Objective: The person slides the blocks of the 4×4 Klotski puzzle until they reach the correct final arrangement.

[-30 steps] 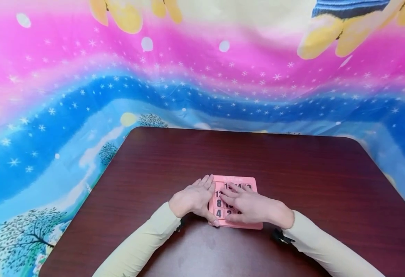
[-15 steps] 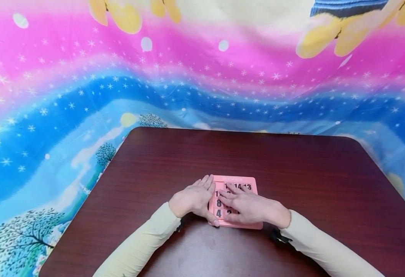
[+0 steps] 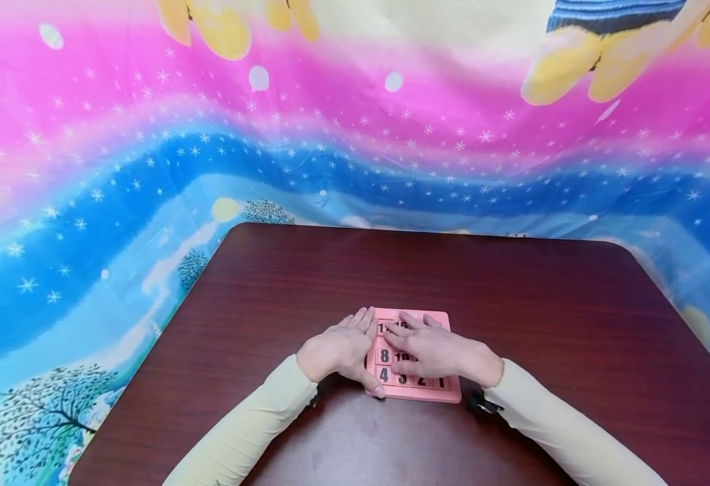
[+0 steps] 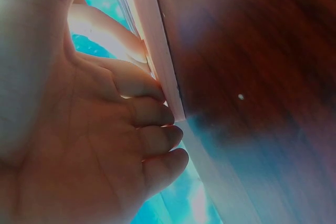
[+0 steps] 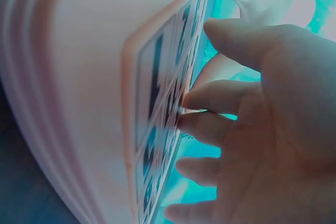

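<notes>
A pink number sliding puzzle lies flat on the table, its tiles printed with large dark numbers. My left hand rests along the puzzle's left edge, fingers extended and thumb at the near left corner. In the left wrist view, the fingertips touch the puzzle's side. My right hand is spread over the tiles, a fingertip at the left column just below the top-left tile. It covers much of the middle and right of the board. The near row, 4 to 1, shows. In the right wrist view, fingertips meet the numbered face.
The dark wood table has rounded far corners. Behind it and at its sides hangs a colourful cloth with snowflakes and trees. Small dark objects sit at both cuffs, one at the right cuff.
The upper tile of the left column has slid away from me into the top-left gap. My right hand has shifted slightly left and away, uncovering the near row. The left hand stays put.
</notes>
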A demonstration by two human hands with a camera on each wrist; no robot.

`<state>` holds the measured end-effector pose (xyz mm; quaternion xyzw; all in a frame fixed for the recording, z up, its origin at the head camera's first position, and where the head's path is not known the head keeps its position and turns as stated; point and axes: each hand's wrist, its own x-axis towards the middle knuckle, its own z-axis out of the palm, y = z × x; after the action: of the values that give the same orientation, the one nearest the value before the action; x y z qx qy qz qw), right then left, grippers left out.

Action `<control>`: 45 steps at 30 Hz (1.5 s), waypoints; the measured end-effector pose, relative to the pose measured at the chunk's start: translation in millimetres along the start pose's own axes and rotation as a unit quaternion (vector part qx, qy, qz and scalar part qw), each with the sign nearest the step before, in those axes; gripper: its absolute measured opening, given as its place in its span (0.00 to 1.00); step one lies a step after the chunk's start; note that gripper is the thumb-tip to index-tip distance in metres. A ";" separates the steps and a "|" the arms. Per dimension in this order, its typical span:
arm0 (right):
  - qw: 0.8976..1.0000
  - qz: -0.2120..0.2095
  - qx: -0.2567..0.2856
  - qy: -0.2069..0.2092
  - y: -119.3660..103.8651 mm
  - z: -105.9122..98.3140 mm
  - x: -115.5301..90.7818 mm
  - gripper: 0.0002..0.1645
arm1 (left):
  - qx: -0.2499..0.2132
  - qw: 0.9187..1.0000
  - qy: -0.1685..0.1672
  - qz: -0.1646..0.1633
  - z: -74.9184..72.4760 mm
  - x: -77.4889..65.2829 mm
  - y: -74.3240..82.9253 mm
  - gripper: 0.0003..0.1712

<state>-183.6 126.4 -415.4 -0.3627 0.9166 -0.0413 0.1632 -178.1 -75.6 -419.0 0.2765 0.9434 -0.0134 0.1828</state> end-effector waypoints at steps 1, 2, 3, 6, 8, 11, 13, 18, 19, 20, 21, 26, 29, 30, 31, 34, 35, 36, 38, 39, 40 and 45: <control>1.000 0.002 0.000 0.001 0.5 0.0 1.1 0.39 | 0.001 1.000 0.000 0.000 -0.1 0.1 -0.2 0.79; 1.000 0.002 0.001 0.001 0.8 0.0 1.9 0.39 | 0.001 1.000 -0.001 0.000 -0.1 0.0 -0.2 0.79; 1.000 0.004 0.001 0.002 0.9 -0.1 2.6 0.39 | 0.000 1.000 -0.002 -0.001 -0.2 -0.4 -0.2 0.79; 1.000 0.003 0.000 0.007 1.2 0.4 3.6 0.39 | -0.003 1.000 -0.004 -0.003 -0.5 -0.7 -0.5 0.79; 1.000 0.002 0.000 0.009 0.4 1.1 2.5 0.40 | -0.005 1.000 -0.005 -0.005 -0.6 -0.9 -0.6 0.79; 1.000 -0.005 -0.005 0.013 -1.8 2.9 -2.8 0.41 | -0.007 1.000 -0.005 -0.005 -0.8 -0.9 -0.3 0.78; 1.000 -0.015 -0.005 0.018 -3.9 4.0 -8.3 0.41 | -0.006 1.000 -0.005 -0.004 -1.2 -1.0 0.1 0.78; 0.998 -0.049 -0.013 0.036 -12.0 6.2 -24.8 0.41 | -0.001 1.000 -0.002 0.000 -2.4 -1.3 1.1 0.77; 0.998 -0.054 -0.014 0.037 -13.9 6.8 -27.7 0.41 | 0.000 1.000 -0.001 0.000 -2.5 -1.3 1.1 0.77; 0.997 -0.062 -0.016 0.039 -15.8 7.4 -30.1 0.41 | 0.000 1.000 -0.001 0.000 -2.5 -1.3 1.1 0.77; 0.997 -0.066 -0.017 0.039 -17.8 8.0 -32.2 0.41 | 0.001 1.000 0.000 0.000 -2.4 -1.3 1.1 0.77; 0.996 -0.079 -0.022 0.027 -24.6 10.4 -36.7 0.42 | 0.002 1.000 0.002 -0.001 -1.0 -1.3 0.6 0.76; 0.997 -0.077 -0.025 0.020 -25.4 11.3 -36.8 0.42 | 0.001 1.000 0.001 -0.001 -0.1 -1.0 0.5 0.77; 0.997 -0.076 -0.025 0.019 -25.1 11.6 -36.8 0.41 | 0.001 1.000 0.002 -0.001 0.2 -0.8 0.5 0.77; 0.997 -0.075 -0.024 0.017 -24.8 11.7 -36.5 0.41 | 0.001 1.000 0.002 -0.001 0.4 -0.7 0.4 0.77; 0.997 -0.072 -0.019 0.014 -23.9 11.7 -35.8 0.41 | 0.002 1.000 0.002 -0.001 1.0 -0.3 0.2 0.77; 0.997 -0.073 -0.019 0.015 -23.6 11.6 -35.3 0.41 | 0.003 1.000 0.003 -0.001 1.2 -0.2 0.1 0.77; 0.997 -0.073 -0.021 0.017 -23.2 11.7 -34.6 0.40 | 0.004 1.000 0.003 0.000 1.4 -0.1 0.1 0.77; 0.997 -0.071 -0.029 0.023 -22.6 11.5 -32.9 0.40 | 0.005 1.000 0.002 0.000 1.4 0.0 0.0 0.77; 0.997 -0.069 -0.034 0.028 -22.0 11.3 -31.7 0.40 | 0.005 1.000 0.001 0.000 1.4 0.1 0.0 0.77; 0.996 -0.068 -0.040 0.033 -21.4 11.2 -30.3 0.40 | 0.005 1.000 0.000 0.000 1.2 0.1 0.0 0.77; 0.997 -0.046 -0.045 0.036 -16.9 8.8 -21.7 0.40 | 0.003 1.000 -0.003 -0.001 0.4 -0.5 0.7 0.78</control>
<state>-154.9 129.2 -414.6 -0.4096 0.9052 -0.0203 0.1119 -177.3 -75.4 -419.1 0.2762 0.9431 -0.0176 0.1844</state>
